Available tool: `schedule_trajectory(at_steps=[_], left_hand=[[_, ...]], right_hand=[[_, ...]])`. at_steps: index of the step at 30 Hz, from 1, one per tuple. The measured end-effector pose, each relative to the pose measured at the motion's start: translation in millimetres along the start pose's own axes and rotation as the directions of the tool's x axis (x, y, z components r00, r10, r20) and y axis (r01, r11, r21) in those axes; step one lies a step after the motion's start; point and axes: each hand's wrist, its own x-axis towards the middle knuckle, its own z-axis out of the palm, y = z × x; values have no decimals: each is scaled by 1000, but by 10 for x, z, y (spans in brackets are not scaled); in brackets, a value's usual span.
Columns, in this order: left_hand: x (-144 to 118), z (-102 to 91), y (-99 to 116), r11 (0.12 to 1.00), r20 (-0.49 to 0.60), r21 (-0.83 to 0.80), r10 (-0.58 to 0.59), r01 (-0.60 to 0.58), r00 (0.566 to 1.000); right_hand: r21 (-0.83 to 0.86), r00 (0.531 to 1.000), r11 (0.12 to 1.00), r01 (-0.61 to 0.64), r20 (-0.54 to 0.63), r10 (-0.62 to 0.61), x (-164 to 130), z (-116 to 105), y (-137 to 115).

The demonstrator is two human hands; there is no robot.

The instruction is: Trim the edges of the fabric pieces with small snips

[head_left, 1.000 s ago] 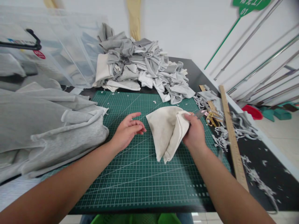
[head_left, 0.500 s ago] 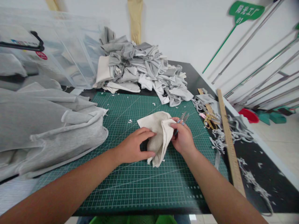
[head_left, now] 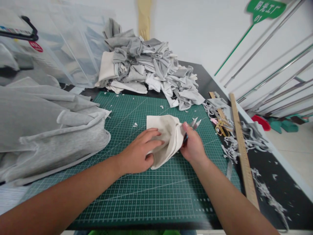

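Note:
A folded cream and beige cloth piece (head_left: pixel 163 123) is held just over the green cutting mat (head_left: pixel 137 202). My right hand (head_left: pixel 194 145) pinches its right edge between thumb and fingers. The same hand also keeps a small pair of thread snips (head_left: pixel 195 123), whose blades stick out past the thumb; their handle is mostly hidden in the palm. My left hand (head_left: pixel 137 155) rests against the cloth's left side with fingers spread and the thumb bent under. The cloth's layers bulge apart in a curved fold between the two hands.
Grey fabric (head_left: pixel 68 143) lies at the left, before a clear plastic box (head_left: pixel 80 49). A heap of grey and white cloth pieces (head_left: pixel 146 65) stands behind the mat. A wooden ruler (head_left: pixel 244 156), gold-handled scissors (head_left: pixel 221 129) and scraps (head_left: pixel 266 192) lie at the right.
My left fingers have shifted and the thumb has tucked in. The cloth has opened into a rounder fold, and its lower end has swung left. The view has shifted slightly.

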Motion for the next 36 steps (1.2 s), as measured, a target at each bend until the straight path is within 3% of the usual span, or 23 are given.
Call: schedule_trajectory(at_steps=[5, 11, 24, 31, 36], left_hand=[[-5, 14, -47, 999, -70, -22, -44, 43, 997], [11, 3, -27, 996, -59, -48, -73, 70, 996], [3, 4, -30, 994, -19, -36, -100, 99, 995], [10, 32, -48, 987, -74, -25, -157, 156, 985], [16, 15, -100, 961, -182, -161, -252, 224, 950]], right_hand=[[-91, 998, 996, 2, 63, 4, -10, -12, 25], [-92, 997, 996, 8, 83, 0, -11, -29, 23], [-72, 999, 996, -48, 12, 49, -24, 58, -43], [-113, 998, 992, -55, 24, 58, -26, 44, -38], [-189, 996, 981, -40, 75, 55, -17, 14, -120]])
